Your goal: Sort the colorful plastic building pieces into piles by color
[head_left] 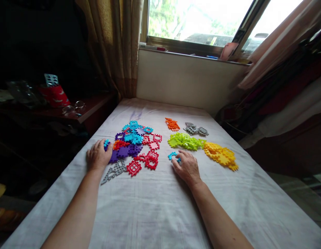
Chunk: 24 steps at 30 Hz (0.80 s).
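My left hand [99, 154] rests at the left edge of a mixed pile, its fingers curled by a small blue piece [106, 143] and the purple pieces [123, 151]. My right hand [187, 166] has its thumb and fingers closed on a light blue piece [172, 155] on the cloth. Red pieces [134, 167] and grey pieces [114, 171] lie between the hands, nearer the left one. Beyond the right hand is a lime green pile [185, 141], with yellow pieces [221, 156] to its right.
Orange pieces [172, 124] and a grey group [195, 129] lie farther back on the cloth-covered surface [150, 214]. A dark side table [94, 103] at left holds glasses [73, 108] and a red container [55, 96]. Clothes hang at right.
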Tool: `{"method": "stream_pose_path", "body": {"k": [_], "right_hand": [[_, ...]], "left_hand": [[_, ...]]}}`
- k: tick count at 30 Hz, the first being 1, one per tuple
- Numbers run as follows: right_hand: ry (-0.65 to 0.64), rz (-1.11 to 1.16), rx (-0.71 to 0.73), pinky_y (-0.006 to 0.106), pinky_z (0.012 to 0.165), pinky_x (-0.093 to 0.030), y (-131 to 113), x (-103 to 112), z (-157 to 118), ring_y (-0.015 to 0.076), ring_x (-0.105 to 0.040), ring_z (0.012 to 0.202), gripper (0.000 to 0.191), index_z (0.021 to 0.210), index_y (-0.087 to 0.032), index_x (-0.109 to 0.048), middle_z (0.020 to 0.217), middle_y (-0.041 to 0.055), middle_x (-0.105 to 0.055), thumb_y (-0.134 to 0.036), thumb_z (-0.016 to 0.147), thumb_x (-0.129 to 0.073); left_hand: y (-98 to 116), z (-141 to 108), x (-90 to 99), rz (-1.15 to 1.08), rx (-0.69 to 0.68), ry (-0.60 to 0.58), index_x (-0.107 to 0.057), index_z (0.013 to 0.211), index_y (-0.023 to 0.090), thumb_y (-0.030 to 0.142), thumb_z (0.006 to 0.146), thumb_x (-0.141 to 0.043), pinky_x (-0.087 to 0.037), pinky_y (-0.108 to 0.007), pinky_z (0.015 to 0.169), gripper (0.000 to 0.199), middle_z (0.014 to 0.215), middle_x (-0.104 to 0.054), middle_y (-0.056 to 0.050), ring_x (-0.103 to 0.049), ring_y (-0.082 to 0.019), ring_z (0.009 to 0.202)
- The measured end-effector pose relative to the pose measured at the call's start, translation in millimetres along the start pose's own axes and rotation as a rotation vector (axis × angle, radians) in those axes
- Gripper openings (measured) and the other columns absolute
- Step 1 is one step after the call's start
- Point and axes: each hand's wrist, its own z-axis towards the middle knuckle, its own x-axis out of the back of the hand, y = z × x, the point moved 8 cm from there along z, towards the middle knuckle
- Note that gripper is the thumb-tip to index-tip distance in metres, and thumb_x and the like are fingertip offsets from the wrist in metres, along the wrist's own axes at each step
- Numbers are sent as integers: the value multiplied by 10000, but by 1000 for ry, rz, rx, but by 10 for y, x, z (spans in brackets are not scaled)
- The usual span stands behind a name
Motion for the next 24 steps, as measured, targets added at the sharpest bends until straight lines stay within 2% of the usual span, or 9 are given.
{"method": "stream_pose_path", "body": {"k": [2,6,9,12,14,16,18,20,24], "right_hand": [[43,21,32,408,964,-425,-47,28,29,268,-589,1142,165,953,-220,-709,1234,105,-678,-310,856,-610],[37,91,145,411,961,-435,-329,38,201,267,-598,1131,190,992,-211,-718,1191,104,-695,-277,860,-598],[-49,144,250,404,968,-444,-767,-22,438,255,-608,1113,208,1028,-220,-719,1183,87,-702,-276,884,-580],[-147,173,340,371,1006,-438,-1305,-168,699,232,-592,1154,271,1136,-229,-696,1267,70,-666,-277,919,-541],[-213,146,357,382,1045,-417,-1607,-322,856,247,-551,1225,381,1272,-232,-635,1370,84,-598,-341,913,-571],[-268,109,339,409,1061,-406,-1809,-488,979,266,-505,1285,518,1383,-251,-550,1449,104,-521,-426,898,-600],[-319,70,290,427,1038,-420,-1891,-634,1055,280,-505,1279,542,1385,-269,-546,1457,113,-502,-479,889,-603],[-347,38,259,422,999,-440,-1894,-720,1075,280,-536,1226,423,1271,-262,-635,1386,105,-560,-465,904,-578],[-305,48,303,384,964,-434,-1790,-683,971,246,-574,1131,232,1059,-241,-709,1184,74,-673,-348,922,-556]], "left_hand": [[69,-26,-70,-74,-15,-59,-639,1203,143,441,886,-447,-476,-504,988,475,1217,-681,-189,-623,-347,1148],[245,-95,-50,-206,-43,-47,-671,1154,200,400,857,-501,-530,-350,911,397,1106,-734,-95,-678,-248,1034],[345,-136,-36,-269,-73,-50,-686,1128,219,378,840,-515,-541,-328,879,372,1026,-750,-60,-695,-223,954],[334,-130,-36,-308,-71,-26,-688,1105,221,375,846,-500,-554,-330,851,355,997,-751,-52,-701,-214,911],[306,-108,-18,-312,-99,36,-686,1084,201,378,854,-482,-543,-353,908,355,1060,-740,-80,-691,-226,984],[289,-94,-15,-296,-151,91,-681,1076,171,393,860,-472,-501,-384,1003,373,1160,-708,-127,-655,-247,1104],[276,-94,-64,-256,-180,91,-668,1107,148,421,863,-475,-467,-409,1054,415,1244,-664,-169,-614,-271,1190],[278,-110,-144,-202,-188,45,-644,1170,146,447,869,-479,-462,-431,1059,457,1301,-629,-182,-588,-289,1229],[358,-172,-255,-115,-230,-45,-602,1255,176,450,887,-477,-448,-469,1064,475,1340,-612,-157,-575,-298,1244]]}}
